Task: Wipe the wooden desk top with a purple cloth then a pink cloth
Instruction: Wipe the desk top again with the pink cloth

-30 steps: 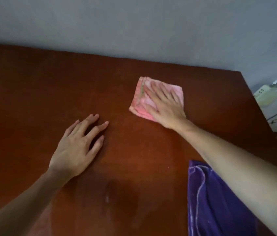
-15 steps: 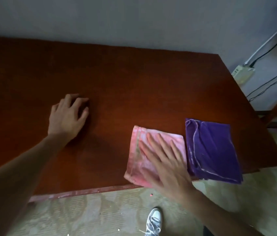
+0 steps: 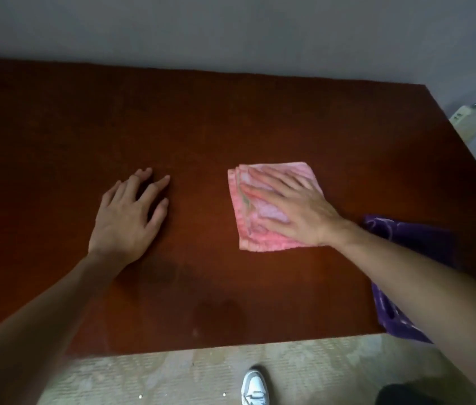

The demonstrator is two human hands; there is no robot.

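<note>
Grey wall (image 3: 230,27) stands behind the far edge of a dark red-brown wooden tabletop (image 3: 230,118), which fills most of the view. Below its near edge a pale patterned floor (image 3: 172,378) is seen, with the toe of a white shoe (image 3: 255,388) on it.

On the tabletop, a little right of the middle, lies the pink cloth (image 3: 263,217), folded into a square with its layered edges on the left side. The right hand (image 3: 295,206) lies flat on top of it, palm down, with the fingers straight and spread, pointing to the far left. It presses the cloth to the wood and does not curl around it, so the grip is wide and it pinches nothing.

The left hand (image 3: 127,217) rests on the bare wood, left of the pink cloth and apart from it. Its fingers are loosely spread and a little bent, and the fingertips touch the surface. It holds nothing.

The purple cloth (image 3: 415,244) lies at the near right corner of the tabletop, near the pink cloth but not touching it. The right forearm passes over it and hides a big part. Its near end goes past the tabletop edge.

At the far right, beyond the tabletop, a pale power strip (image 3: 464,118) with cables is against the wall.
</note>
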